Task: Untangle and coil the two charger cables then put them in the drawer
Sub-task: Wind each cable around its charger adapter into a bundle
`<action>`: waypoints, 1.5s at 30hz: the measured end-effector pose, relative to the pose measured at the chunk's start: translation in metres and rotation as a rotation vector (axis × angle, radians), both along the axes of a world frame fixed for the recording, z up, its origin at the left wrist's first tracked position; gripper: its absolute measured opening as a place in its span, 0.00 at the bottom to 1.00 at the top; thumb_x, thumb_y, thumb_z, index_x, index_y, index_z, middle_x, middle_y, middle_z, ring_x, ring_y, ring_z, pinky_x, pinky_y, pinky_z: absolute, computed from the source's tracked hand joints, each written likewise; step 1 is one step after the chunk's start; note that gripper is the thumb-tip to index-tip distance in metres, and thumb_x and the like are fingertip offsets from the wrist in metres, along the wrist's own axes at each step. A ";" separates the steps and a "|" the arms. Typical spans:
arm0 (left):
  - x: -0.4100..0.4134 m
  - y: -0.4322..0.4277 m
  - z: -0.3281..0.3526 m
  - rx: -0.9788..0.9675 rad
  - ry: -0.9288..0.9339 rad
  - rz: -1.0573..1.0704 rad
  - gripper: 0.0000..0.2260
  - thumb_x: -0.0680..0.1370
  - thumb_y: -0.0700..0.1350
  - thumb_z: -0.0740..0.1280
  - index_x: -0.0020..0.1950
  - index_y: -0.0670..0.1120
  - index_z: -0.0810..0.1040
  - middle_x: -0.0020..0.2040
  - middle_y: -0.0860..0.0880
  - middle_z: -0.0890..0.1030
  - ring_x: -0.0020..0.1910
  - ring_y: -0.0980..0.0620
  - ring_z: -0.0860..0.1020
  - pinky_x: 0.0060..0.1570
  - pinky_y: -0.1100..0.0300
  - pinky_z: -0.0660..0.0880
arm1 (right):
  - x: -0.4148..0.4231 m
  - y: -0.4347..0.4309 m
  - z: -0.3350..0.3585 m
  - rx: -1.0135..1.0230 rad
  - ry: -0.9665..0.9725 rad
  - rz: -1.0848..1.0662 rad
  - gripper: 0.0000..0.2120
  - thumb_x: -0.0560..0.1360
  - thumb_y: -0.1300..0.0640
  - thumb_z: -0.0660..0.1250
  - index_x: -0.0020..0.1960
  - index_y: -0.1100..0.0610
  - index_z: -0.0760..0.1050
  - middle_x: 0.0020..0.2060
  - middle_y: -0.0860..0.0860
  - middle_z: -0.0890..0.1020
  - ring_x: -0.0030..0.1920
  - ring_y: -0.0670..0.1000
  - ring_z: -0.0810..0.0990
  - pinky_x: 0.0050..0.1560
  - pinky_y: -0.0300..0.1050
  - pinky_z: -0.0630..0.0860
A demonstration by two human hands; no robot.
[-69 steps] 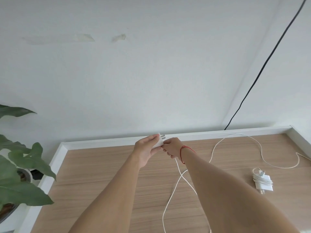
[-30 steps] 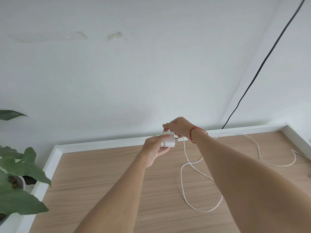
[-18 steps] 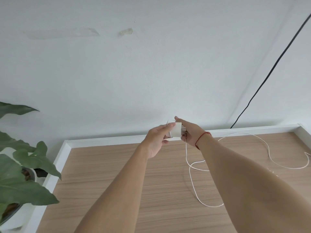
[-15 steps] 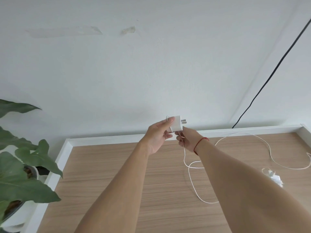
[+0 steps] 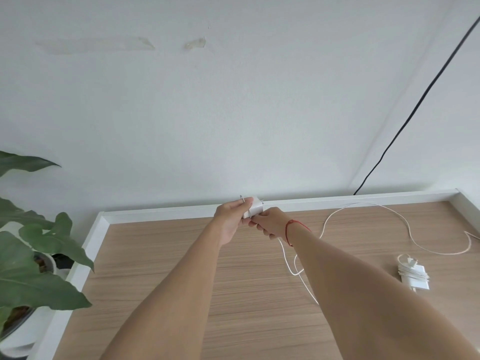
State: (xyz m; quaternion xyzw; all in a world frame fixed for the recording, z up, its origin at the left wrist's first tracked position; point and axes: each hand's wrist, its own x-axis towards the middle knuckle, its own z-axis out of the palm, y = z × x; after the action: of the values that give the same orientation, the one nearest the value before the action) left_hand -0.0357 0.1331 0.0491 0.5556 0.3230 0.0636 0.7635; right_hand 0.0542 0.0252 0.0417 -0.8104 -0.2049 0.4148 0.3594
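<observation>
Just above the frame's center, our left hand (image 5: 230,220) curls around 1 white charger plug (image 5: 255,209), while our right hand (image 5: 270,222) pinches its white cable (image 5: 368,203) right beneath it. The loose length trails across the wooden desk (image 5: 155,255) toward the right edge. The 2nd charger (image 5: 413,278) lies at lower right, already coiled.

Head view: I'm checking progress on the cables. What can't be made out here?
- Drawer: nowhere in the head view.
- White cable: its far end runs off the right edge, and its middle passes behind the right forearm.
- Any turns wound on the plug: covered by the left hand and right hand.
- Coiled charger: too small to count loops.
</observation>
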 end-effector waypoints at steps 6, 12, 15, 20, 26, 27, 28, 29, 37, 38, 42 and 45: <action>-0.001 -0.007 0.001 0.049 0.046 -0.011 0.10 0.81 0.46 0.63 0.60 0.46 0.79 0.40 0.48 0.76 0.38 0.49 0.75 0.55 0.52 0.78 | 0.002 -0.001 0.001 -0.009 0.000 0.053 0.08 0.75 0.53 0.65 0.42 0.56 0.77 0.32 0.48 0.73 0.29 0.47 0.68 0.29 0.37 0.66; -0.006 -0.010 -0.002 0.029 0.071 -0.064 0.11 0.82 0.49 0.62 0.61 0.49 0.79 0.37 0.50 0.79 0.35 0.50 0.75 0.40 0.62 0.71 | 0.001 -0.008 0.003 -0.013 0.007 0.118 0.07 0.74 0.53 0.65 0.42 0.55 0.80 0.31 0.47 0.73 0.28 0.47 0.67 0.29 0.37 0.65; -0.009 -0.011 -0.008 0.055 0.083 -0.073 0.10 0.81 0.50 0.63 0.59 0.50 0.80 0.31 0.51 0.72 0.32 0.51 0.70 0.37 0.62 0.66 | -0.002 -0.010 0.008 -0.041 -0.009 0.173 0.07 0.74 0.53 0.66 0.40 0.51 0.81 0.32 0.47 0.72 0.30 0.47 0.68 0.31 0.37 0.67; -0.007 -0.014 -0.011 0.199 0.078 0.010 0.10 0.78 0.52 0.67 0.52 0.47 0.83 0.41 0.46 0.78 0.35 0.49 0.74 0.39 0.61 0.72 | -0.003 -0.006 0.020 -0.085 -0.020 0.225 0.10 0.74 0.53 0.65 0.47 0.55 0.84 0.32 0.48 0.71 0.29 0.48 0.65 0.31 0.38 0.66; -0.009 -0.007 -0.002 0.190 0.073 0.110 0.11 0.77 0.51 0.69 0.50 0.45 0.83 0.37 0.51 0.76 0.34 0.54 0.72 0.38 0.60 0.73 | 0.012 0.001 0.054 -0.057 -0.066 0.254 0.15 0.69 0.52 0.64 0.44 0.60 0.85 0.26 0.47 0.65 0.27 0.49 0.58 0.28 0.39 0.58; -0.008 -0.005 -0.001 0.162 0.066 0.132 0.10 0.77 0.51 0.70 0.49 0.45 0.84 0.38 0.49 0.76 0.36 0.52 0.73 0.39 0.60 0.74 | 0.013 0.002 0.058 -0.058 -0.059 0.268 0.16 0.69 0.52 0.64 0.44 0.60 0.84 0.26 0.47 0.64 0.27 0.49 0.58 0.29 0.40 0.57; -0.009 -0.005 0.000 0.125 0.053 0.146 0.09 0.77 0.51 0.70 0.49 0.46 0.84 0.39 0.47 0.76 0.37 0.50 0.75 0.39 0.59 0.75 | 0.014 0.004 0.061 -0.062 -0.059 0.284 0.16 0.68 0.52 0.64 0.45 0.61 0.84 0.26 0.47 0.64 0.27 0.50 0.57 0.29 0.40 0.57; -0.009 -0.005 0.002 0.086 0.036 0.158 0.08 0.77 0.50 0.70 0.49 0.46 0.84 0.40 0.46 0.78 0.38 0.49 0.76 0.39 0.59 0.76 | 0.013 0.005 0.063 -0.066 -0.065 0.297 0.16 0.67 0.51 0.64 0.45 0.61 0.84 0.26 0.47 0.63 0.28 0.50 0.57 0.29 0.41 0.57; -0.003 0.004 0.011 -0.135 0.011 0.349 0.10 0.77 0.46 0.70 0.54 0.41 0.81 0.40 0.45 0.78 0.45 0.42 0.82 0.49 0.53 0.81 | 0.018 0.016 0.085 -0.142 -0.238 0.428 0.21 0.61 0.44 0.63 0.42 0.58 0.84 0.31 0.52 0.65 0.29 0.51 0.58 0.32 0.43 0.60; -0.003 0.005 0.012 -0.139 0.015 0.356 0.09 0.77 0.45 0.70 0.52 0.40 0.81 0.39 0.46 0.78 0.43 0.44 0.82 0.48 0.54 0.81 | 0.018 0.016 0.088 -0.164 -0.246 0.443 0.19 0.62 0.45 0.63 0.40 0.56 0.84 0.31 0.51 0.64 0.29 0.51 0.58 0.32 0.43 0.60; -0.004 0.006 0.004 -0.015 0.001 0.250 0.10 0.77 0.44 0.70 0.51 0.37 0.82 0.45 0.47 0.79 0.35 0.53 0.78 0.48 0.59 0.81 | 0.018 0.012 0.089 -0.210 -0.256 0.447 0.17 0.62 0.44 0.62 0.38 0.53 0.85 0.29 0.49 0.64 0.29 0.52 0.59 0.33 0.45 0.60; -0.007 0.006 -0.001 0.132 0.034 0.108 0.11 0.76 0.47 0.72 0.49 0.40 0.85 0.57 0.46 0.80 0.46 0.54 0.79 0.48 0.60 0.81 | 0.015 0.010 0.090 -0.173 -0.261 0.442 0.19 0.61 0.39 0.64 0.35 0.53 0.84 0.26 0.48 0.63 0.28 0.51 0.58 0.32 0.43 0.59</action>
State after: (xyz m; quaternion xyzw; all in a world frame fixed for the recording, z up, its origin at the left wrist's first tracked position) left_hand -0.0431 0.1395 0.0476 0.5874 0.3604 0.1166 0.7152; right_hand 0.0693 0.0354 0.1318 -0.8203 -0.3853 0.3912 0.1602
